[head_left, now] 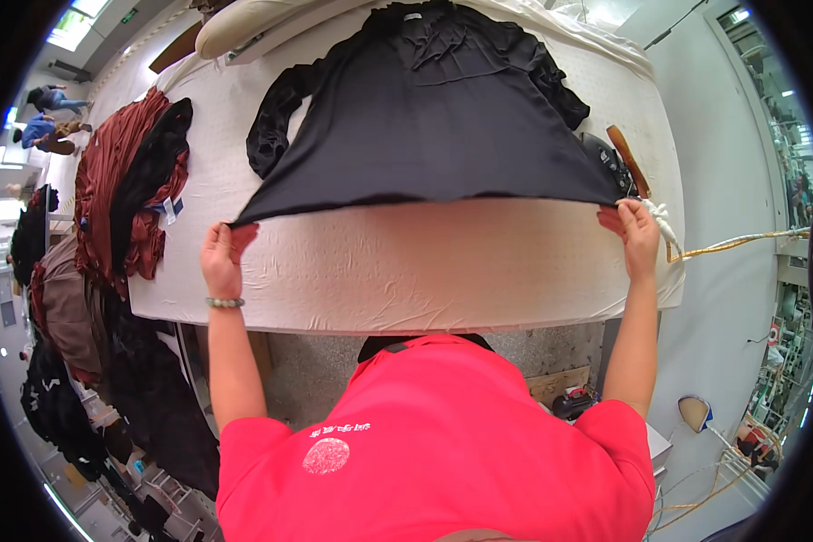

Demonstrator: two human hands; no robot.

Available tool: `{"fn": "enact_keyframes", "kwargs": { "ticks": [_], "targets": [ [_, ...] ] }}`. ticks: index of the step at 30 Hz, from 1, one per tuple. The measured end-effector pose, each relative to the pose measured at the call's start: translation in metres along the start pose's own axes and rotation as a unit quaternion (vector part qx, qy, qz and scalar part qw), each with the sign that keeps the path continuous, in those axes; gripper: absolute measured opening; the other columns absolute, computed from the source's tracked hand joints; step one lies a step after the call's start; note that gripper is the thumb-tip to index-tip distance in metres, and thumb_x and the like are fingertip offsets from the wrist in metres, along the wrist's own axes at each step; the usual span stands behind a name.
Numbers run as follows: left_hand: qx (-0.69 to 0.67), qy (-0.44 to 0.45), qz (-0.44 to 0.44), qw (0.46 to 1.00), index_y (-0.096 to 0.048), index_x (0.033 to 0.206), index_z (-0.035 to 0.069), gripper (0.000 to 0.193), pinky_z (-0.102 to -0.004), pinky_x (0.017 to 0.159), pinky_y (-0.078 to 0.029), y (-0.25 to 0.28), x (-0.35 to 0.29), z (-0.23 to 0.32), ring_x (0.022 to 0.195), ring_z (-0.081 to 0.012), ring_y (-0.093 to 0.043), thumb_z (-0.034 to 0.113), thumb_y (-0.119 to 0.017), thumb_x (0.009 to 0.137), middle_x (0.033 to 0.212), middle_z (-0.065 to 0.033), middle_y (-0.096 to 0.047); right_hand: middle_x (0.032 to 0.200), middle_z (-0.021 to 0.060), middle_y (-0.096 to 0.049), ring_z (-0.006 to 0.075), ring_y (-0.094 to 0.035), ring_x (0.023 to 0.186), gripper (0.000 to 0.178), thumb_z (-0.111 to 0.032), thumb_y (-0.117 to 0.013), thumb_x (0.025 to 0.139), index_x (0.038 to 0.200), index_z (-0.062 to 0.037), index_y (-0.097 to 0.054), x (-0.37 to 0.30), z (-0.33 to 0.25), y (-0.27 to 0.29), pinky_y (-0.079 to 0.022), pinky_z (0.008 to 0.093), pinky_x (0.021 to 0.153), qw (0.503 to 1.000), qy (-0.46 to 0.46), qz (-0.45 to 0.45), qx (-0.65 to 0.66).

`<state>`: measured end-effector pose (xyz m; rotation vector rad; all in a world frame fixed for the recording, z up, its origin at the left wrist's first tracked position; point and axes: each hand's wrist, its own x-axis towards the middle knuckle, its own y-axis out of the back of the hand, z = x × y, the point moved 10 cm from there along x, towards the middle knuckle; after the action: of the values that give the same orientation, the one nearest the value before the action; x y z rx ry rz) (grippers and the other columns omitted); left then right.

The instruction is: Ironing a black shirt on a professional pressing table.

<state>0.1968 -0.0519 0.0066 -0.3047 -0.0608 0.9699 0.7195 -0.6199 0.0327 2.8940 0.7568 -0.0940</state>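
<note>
A black long-sleeved blouse (434,135) lies spread over the white padded table (406,271), its collar at the far side and its hem toward me. My left hand (223,253) pinches the left corner of the hem. The right corner is pinched in my right hand (634,230). Between them the hem is stretched nearly straight, lifted a little off the cloth. Gathered sleeves lie on both sides, and the fabric near the collar is creased. Just beyond my right hand sits a dark iron (605,158), partly hidden by the blouse's edge.
A brown strip (628,161) and a white-wrapped cord (723,246) are beside the iron. Rust-red and black garments (122,181) hang over the table's left edge. A pale padded board (244,25) stands at the far left. Other people (43,131) are in the distant left background.
</note>
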Motion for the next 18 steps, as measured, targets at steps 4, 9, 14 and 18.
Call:
{"fn": "enact_keyframes", "kwargs": {
  "ticks": [4,9,14,18],
  "targets": [
    [-0.026,0.064,0.024,0.997,-0.059,0.113,0.003,0.017,-0.0419,0.09,-0.06,0.007,-0.032,-0.058,0.097,-0.0304,-0.074,0.016,-0.05,0.108,0.109,-0.0199,-0.073,0.101,0.0145,-0.073,0.0223,-0.074,0.088,0.019,-0.015,-0.06,0.104,0.113,0.002,-0.062,-0.02,0.059,-0.004,-0.061,0.0348,0.083,0.999,-0.047,0.007,0.027],
    [-0.03,0.125,0.071,0.989,-0.06,0.11,0.003,0.015,-0.0403,0.084,-0.061,0.016,-0.036,-0.1,0.091,-0.0286,-0.075,0.016,-0.057,0.104,0.102,-0.0161,-0.074,0.093,0.0137,-0.074,0.0223,-0.075,0.081,0.016,-0.013,-0.064,0.101,0.107,0.0018,-0.065,-0.023,0.106,-0.006,-0.062,0.033,0.078,0.986,-0.14,0.057,0.063],
    [0.084,0.104,0.104,0.986,-0.062,0.107,0.004,0.014,-0.0359,0.076,-0.062,0.011,-0.035,-0.079,0.081,-0.024,-0.074,0.012,-0.067,0.098,0.093,-0.011,-0.072,0.092,0.0139,-0.074,0.0222,-0.075,0.079,0.018,-0.013,-0.067,0.099,0.108,0.002,-0.065,-0.019,0.07,-0.007,-0.063,0.0327,0.076,0.992,-0.1,0.067,0.045],
    [0.039,0.096,0.11,0.989,-0.063,0.106,0.005,0.014,-0.0329,0.074,-0.062,0.003,-0.041,-0.037,0.076,-0.0199,-0.073,0.009,-0.071,0.095,0.091,-0.0091,-0.072,0.094,0.0132,-0.074,0.0213,-0.075,0.079,0.018,-0.013,-0.068,0.098,0.109,0.0006,-0.065,-0.023,0.025,-0.006,-0.063,0.0334,0.076,0.994,-0.086,0.041,0.045]
  ]
}}
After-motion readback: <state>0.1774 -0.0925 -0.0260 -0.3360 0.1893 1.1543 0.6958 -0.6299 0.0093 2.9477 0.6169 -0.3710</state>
